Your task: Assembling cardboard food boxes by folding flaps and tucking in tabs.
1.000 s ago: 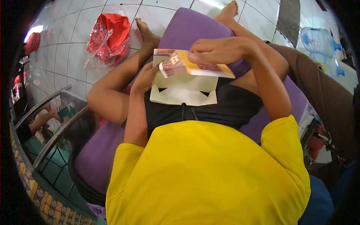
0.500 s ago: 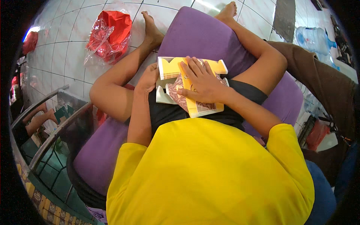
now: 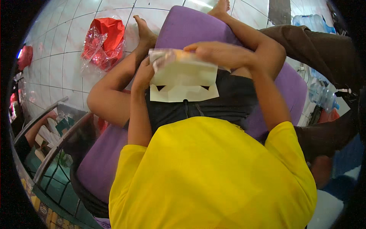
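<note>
A cardboard box blank point(image 3: 185, 78) lies over my lap, its plain cream side showing, with slots and flaps along the near edge. Its far edge is smeared by motion, with a printed yellow and brown patch there. My left hand point(image 3: 144, 74) is closed on the blank's left edge, thumb at the far corner. My right hand point(image 3: 223, 54) is over the far right part of the blank, blurred. How its fingers are set and whether they grip the card cannot be made out.
I sit with legs spread around a purple cushion point(image 3: 202, 28). A red bag in clear plastic point(image 3: 103, 44) lies on the tiled floor. A metal-framed rack point(image 3: 57, 143) stands at left. Another person's brown-trousered leg point(image 3: 309, 47) and water bottles point(image 3: 322, 93) are at right.
The blank's yellow and brown printed face was up under my flat right hand; now its cream inside shows. My right hand has moved up and right. My left hand stays at the left edge.
</note>
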The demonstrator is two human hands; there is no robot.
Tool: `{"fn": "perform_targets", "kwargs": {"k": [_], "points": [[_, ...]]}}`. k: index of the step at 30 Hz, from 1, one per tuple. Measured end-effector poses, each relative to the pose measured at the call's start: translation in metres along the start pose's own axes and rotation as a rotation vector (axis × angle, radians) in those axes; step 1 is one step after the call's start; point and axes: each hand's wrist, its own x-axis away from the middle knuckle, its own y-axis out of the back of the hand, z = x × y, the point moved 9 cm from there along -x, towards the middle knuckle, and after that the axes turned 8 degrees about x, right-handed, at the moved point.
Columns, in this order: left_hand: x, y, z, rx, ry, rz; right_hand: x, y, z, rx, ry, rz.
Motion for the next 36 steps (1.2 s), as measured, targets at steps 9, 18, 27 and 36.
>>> {"fn": "perform_targets", "kwargs": {"k": [9,18,27,36], "points": [[0.031,0.001,-0.049,-0.837,-0.503,-0.558,-0.044,0.071,-0.012,0.278,-0.246,0.081],[0.014,-0.086,0.029,0.497,-0.034,-0.156,-0.074,0.052,-0.037,-0.081,-0.427,0.329],[0.020,-0.080,0.041,0.593,0.018,-0.310,-0.084,-0.001,-0.111,-0.476,-0.500,0.441],[0.024,-0.076,0.055,0.731,-0.045,-0.422,-0.133,0.006,-0.105,0.417,-0.227,0.341]]}}
